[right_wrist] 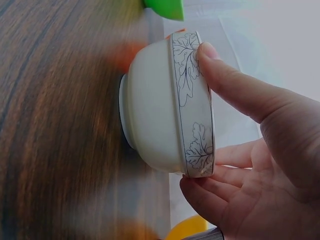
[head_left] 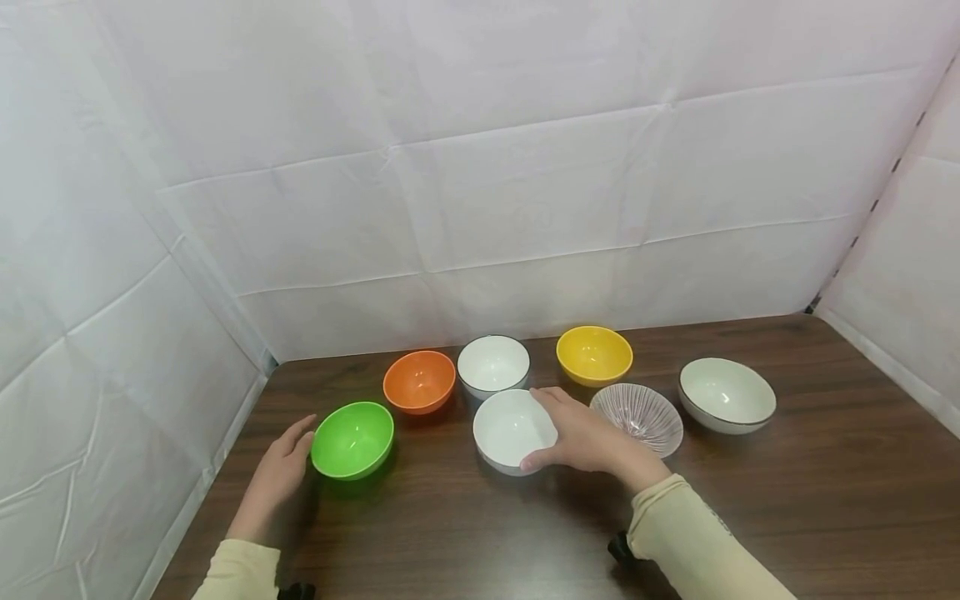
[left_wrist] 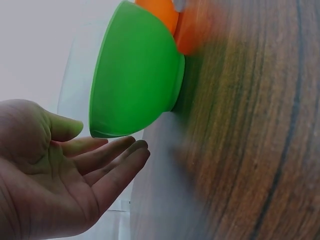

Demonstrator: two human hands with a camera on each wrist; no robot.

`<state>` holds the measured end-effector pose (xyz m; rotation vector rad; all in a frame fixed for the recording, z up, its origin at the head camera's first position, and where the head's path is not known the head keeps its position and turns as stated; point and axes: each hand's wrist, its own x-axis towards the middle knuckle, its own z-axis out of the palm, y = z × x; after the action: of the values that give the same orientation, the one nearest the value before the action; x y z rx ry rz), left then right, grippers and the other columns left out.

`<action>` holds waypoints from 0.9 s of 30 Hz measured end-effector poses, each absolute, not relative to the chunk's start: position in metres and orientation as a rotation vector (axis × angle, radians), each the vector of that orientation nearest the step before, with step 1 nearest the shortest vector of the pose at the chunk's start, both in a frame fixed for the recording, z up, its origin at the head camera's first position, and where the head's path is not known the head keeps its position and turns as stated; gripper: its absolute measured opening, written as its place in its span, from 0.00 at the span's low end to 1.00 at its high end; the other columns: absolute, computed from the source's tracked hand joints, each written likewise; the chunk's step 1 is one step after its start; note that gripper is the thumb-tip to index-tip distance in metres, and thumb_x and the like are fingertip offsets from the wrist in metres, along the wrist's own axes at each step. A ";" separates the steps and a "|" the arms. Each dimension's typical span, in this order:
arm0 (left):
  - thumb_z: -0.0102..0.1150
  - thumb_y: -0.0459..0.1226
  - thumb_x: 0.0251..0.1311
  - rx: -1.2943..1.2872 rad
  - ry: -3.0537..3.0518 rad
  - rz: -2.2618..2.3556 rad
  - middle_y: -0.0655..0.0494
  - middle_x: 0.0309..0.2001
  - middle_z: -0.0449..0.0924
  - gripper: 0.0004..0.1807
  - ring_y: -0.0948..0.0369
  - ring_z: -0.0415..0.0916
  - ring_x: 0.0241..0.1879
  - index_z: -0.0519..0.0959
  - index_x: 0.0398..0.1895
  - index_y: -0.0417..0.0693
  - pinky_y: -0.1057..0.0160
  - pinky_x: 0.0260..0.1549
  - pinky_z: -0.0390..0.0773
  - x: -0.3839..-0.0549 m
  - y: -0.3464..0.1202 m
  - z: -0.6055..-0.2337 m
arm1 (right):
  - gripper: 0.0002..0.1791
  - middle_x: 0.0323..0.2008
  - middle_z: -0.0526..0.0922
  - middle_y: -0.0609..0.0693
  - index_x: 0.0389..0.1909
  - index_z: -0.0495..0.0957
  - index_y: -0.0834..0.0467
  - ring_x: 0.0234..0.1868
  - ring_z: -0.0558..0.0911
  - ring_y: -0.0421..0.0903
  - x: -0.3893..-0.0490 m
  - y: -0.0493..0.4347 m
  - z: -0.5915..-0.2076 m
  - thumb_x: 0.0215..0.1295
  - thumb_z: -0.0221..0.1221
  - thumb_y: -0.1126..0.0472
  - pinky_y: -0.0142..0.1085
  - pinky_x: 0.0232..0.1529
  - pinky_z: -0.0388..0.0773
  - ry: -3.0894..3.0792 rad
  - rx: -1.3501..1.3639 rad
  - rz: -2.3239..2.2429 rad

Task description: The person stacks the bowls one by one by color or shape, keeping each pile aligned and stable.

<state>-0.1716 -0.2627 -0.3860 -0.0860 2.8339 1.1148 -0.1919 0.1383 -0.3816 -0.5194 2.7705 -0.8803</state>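
Brown table (head_left: 465,533); leaf band (right_wrist: 194,111) on gripped white bowl (head_left: 510,432): right wrist view only

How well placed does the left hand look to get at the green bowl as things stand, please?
Probably yes: the left hand is right beside the green bowl, fingers extended close to its rim, and neither the head nor left wrist view shows anything in between.

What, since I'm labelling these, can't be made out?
Head: part of the striped bowl, behind the right hand.
Head: sleeve marking, too small to read.
Left wrist: much of the orange bowl, behind the green bowl and past the top edge.
Right wrist: most of the yellow bowl, past the bottom edge.
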 end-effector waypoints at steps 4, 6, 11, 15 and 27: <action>0.29 0.37 0.79 -0.083 2.816 1.141 0.27 0.74 0.52 0.27 0.32 0.50 0.74 0.54 0.74 0.30 0.33 0.72 0.54 -0.171 -0.262 -0.387 | 0.60 0.71 0.66 0.60 0.75 0.57 0.63 0.67 0.72 0.57 -0.193 0.138 -0.381 0.47 0.74 0.39 0.57 0.70 0.70 2.760 -0.520 -0.889; 0.30 0.36 0.79 -0.080 2.810 1.158 0.27 0.74 0.54 0.27 0.33 0.51 0.74 0.55 0.74 0.29 0.33 0.72 0.55 -0.170 -0.262 -0.388 | 0.60 0.72 0.66 0.60 0.75 0.57 0.63 0.67 0.72 0.57 -0.193 0.138 -0.381 0.47 0.74 0.40 0.57 0.70 0.69 2.756 -0.521 -0.897; 0.31 0.33 0.78 -0.065 2.794 1.225 0.26 0.72 0.57 0.26 0.33 0.57 0.72 0.57 0.72 0.27 0.35 0.70 0.60 -0.170 -0.260 -0.390 | 0.59 0.71 0.65 0.61 0.75 0.57 0.64 0.67 0.72 0.57 -0.194 0.139 -0.381 0.48 0.74 0.40 0.58 0.70 0.69 2.756 -0.534 -0.906; 0.30 0.32 0.78 -0.065 2.743 1.330 0.24 0.69 0.60 0.25 0.35 0.67 0.66 0.56 0.72 0.25 0.42 0.63 0.74 -0.170 -0.258 -0.393 | 0.59 0.71 0.66 0.62 0.75 0.57 0.64 0.67 0.72 0.58 -0.194 0.140 -0.381 0.48 0.74 0.40 0.58 0.69 0.69 2.758 -0.552 -0.908; 0.27 0.30 0.75 -0.184 2.577 1.563 0.22 0.66 0.61 0.27 0.46 0.77 0.54 0.52 0.74 0.26 0.57 0.45 0.87 -0.173 -0.255 -0.398 | 0.59 0.71 0.65 0.63 0.75 0.57 0.65 0.66 0.71 0.58 -0.192 0.139 -0.381 0.49 0.74 0.42 0.58 0.69 0.70 2.747 -0.552 -0.945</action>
<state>-0.1727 -0.2547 -0.3978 -0.1838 2.5771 1.5632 -0.1922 0.1385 -0.3811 -0.5521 2.7471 -0.9450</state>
